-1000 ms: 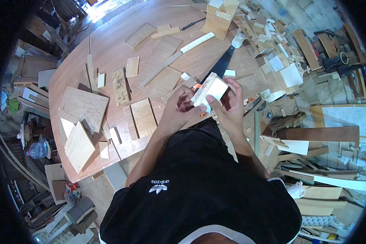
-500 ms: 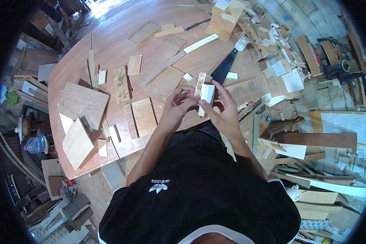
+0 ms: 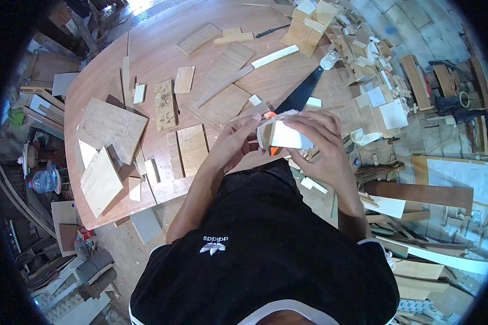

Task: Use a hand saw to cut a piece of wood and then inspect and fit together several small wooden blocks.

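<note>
Both of my hands are raised over the near edge of the table. My right hand grips a small wood block with a white face, its fingers over the top and its thumb below. My left hand pinches a pale wood piece pressed against the block's left end. Its fingertips are partly hidden behind the pieces. Orange bits show beside the blocks; what they belong to I cannot make out. Just beyond my hands lies a handsaw with a dark blade and a clear, whitish handle.
Loose boards and offcuts lie across the brown table. A board with round hollows and a large square board are on the left. Blocks pile up at the far right. A straw broom and stacked planks flank the right side.
The two wood pieces have turned from upright to lying sideways, the white face now tipped up. My right hand has swung to the right and over the block. My view has shifted slightly.
</note>
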### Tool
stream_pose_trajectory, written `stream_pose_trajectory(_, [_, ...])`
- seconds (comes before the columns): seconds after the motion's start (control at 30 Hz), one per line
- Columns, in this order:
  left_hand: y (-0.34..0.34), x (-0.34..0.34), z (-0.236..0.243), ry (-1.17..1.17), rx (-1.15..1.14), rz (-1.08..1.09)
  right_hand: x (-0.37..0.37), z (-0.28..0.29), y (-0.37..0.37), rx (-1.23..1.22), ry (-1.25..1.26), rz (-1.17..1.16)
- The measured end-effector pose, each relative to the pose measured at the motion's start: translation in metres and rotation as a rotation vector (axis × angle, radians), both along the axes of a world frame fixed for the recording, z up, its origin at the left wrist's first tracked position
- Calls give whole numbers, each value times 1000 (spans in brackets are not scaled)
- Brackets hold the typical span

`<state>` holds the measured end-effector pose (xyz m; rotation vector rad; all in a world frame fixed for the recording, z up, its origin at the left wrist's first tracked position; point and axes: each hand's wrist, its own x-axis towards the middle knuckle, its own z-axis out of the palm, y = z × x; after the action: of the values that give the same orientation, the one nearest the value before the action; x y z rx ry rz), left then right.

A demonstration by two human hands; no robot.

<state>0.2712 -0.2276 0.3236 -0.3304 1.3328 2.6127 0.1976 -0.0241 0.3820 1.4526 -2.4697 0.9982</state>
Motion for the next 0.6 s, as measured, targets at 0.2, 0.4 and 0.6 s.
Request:
stream_pose_trajectory(0.2, [4, 9, -16, 209, 27, -71, -1, -6, 0, 52, -43, 72])
stream_pose_trajectory(0.4, [0, 11, -4, 176, -109, -157, 3, -3, 0, 42, -120, 69])
stream_pose_trajectory(0.6, [-1, 11, 1, 145, -83, -184, 6, -2, 1, 6, -129, 36])
